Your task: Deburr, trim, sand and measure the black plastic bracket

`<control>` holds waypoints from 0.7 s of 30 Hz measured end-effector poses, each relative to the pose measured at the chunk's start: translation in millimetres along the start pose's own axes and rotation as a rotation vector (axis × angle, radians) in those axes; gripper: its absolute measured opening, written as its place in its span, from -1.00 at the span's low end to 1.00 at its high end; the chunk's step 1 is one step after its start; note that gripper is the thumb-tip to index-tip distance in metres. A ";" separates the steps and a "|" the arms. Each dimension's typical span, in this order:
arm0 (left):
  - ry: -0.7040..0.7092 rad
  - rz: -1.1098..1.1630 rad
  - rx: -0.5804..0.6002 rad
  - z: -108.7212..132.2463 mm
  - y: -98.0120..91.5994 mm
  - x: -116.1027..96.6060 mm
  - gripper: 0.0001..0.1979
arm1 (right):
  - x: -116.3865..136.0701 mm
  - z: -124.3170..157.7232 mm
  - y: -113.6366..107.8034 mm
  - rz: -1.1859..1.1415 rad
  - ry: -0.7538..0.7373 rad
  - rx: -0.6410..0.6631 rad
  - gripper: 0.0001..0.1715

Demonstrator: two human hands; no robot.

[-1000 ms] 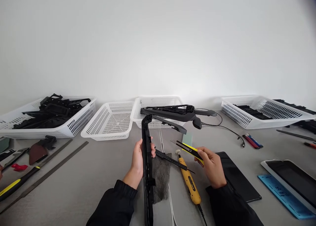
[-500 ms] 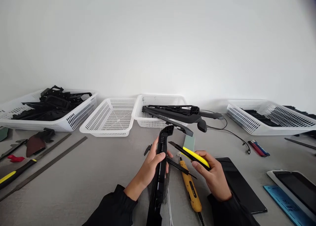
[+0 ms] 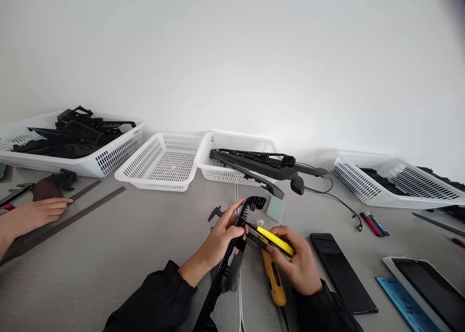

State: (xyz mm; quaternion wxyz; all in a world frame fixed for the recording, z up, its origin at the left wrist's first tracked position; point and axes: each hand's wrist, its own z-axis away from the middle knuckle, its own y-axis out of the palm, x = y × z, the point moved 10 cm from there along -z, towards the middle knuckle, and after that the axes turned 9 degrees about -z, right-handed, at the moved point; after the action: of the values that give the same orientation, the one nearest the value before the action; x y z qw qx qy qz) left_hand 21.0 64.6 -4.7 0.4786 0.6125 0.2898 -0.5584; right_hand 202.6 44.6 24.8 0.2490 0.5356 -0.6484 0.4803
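My left hand (image 3: 214,245) is wrapped round a long black plastic trim piece (image 3: 219,279), whose curved, ribbed end points up and away from me. In my right hand (image 3: 300,262) is a utility knife (image 3: 276,241) with a yellow and black handle. Its blade end lies at the edge of the trim piece, close to my left thumb; whether it touches cannot be made out. Below the knife lies a corded yellow hand tool (image 3: 275,279). Just beyond my left hand are a small black caliper (image 3: 215,213) and a pale green block (image 3: 275,209).
White baskets stand along the wall: one with black parts (image 3: 119,155), a bare one (image 3: 156,182), one with long trim pieces (image 3: 232,176), another at right (image 3: 366,191). Another person's hand (image 3: 38,216) is at left by flat files (image 3: 103,203). A dark tablet (image 3: 343,274) lies at right.
The knife has moved left and down to the trim piece, which now tilts more, its upper end leaning right. Another person's hand has appeared over the files at left. The view has shifted slightly.
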 end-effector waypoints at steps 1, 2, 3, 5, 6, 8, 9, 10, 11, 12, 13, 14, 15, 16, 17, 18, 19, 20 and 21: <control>-0.001 0.002 -0.006 0.0 -0.8 1.7 -0.17 | 0.7 0.2 0.4 -0.003 -0.002 0.008 -0.90; -0.001 0.003 -0.011 -0.2 -1.4 3.3 -0.19 | 1.1 0.2 1.1 -0.005 -0.001 0.016 -0.90; -0.002 0.005 -0.015 -0.4 -1.9 4.7 -0.20 | 1.1 0.2 1.6 -0.006 0.003 0.021 -0.90; -0.007 0.021 -0.017 -1.3 -1.8 6.9 -0.20 | 0.6 -0.2 0.6 0.003 0.017 0.006 -0.89; -0.008 0.032 -0.016 -1.8 -1.5 7.2 -0.19 | 0.2 -0.4 -1.0 0.012 0.026 -0.013 -0.88; -0.009 0.044 -0.015 -2.5 -0.7 6.9 -0.18 | -0.1 -0.6 -4.3 0.030 0.040 -0.047 -0.88; -0.011 0.046 -0.018 -2.8 -0.7 6.5 -0.18 | 0.2 -0.5 -4.2 0.033 0.041 -0.047 -0.88; -0.011 0.047 -0.025 -2.9 -1.1 6.0 -0.19 | 0.8 -0.5 -2.6 0.029 0.039 -0.030 -0.88; -0.009 0.048 -0.034 -2.9 -1.7 5.3 -0.19 | 1.4 -0.4 0.1 0.021 0.034 -0.004 -0.87; -0.007 0.049 -0.043 -2.8 -2.4 4.7 -0.19 | 1.6 -0.3 2.7 0.014 0.031 0.021 -0.87; -0.004 0.052 -0.052 -2.7 -3.1 4.0 -0.19 | 1.2 -0.2 4.7 0.011 0.034 0.040 -0.87; -0.002 0.054 -0.061 -2.5 -3.8 3.5 -0.19 | 0.3 -0.2 5.7 0.013 0.042 0.047 -0.87; 0.001 0.055 -0.068 -2.4 -4.4 3.1 -0.18 | -0.9 -0.4 5.2 0.019 0.052 0.041 -0.86; 0.004 0.055 -0.075 -2.4 -5.0 2.4 -0.18 | -1.9 -0.7 3.7 0.028 0.062 0.026 -0.86; 0.008 0.054 -0.080 -2.4 -5.4 1.7 -0.18 | -2.5 -1.1 1.4 0.037 0.070 0.005 -0.85; 0.012 0.051 -0.084 -2.4 -5.8 0.9 -0.19 | -2.6 -1.5 -1.2 0.046 0.074 -0.018 -0.83; 0.015 0.047 -0.086 -2.4 -5.8 0.0 -0.20 | -2.1 -1.7 -4.4 0.053 0.072 -0.045 -0.82; 0.016 0.040 -0.084 -2.5 -5.3 -0.5 -0.22 | -1.3 -1.8 -7.4 0.059 0.070 -0.070 -0.81; 0.011 0.032 -0.080 -2.6 -4.5 -0.7 -0.25 | -0.5 -1.7 -9.6 0.061 0.066 -0.086 -0.80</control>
State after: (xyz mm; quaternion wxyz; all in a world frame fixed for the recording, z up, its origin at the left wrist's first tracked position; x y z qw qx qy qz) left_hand 17.9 68.8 -5.4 0.5100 0.6007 0.3046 -0.5350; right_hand 211.4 46.7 28.5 0.2783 0.4884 -0.6757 0.4768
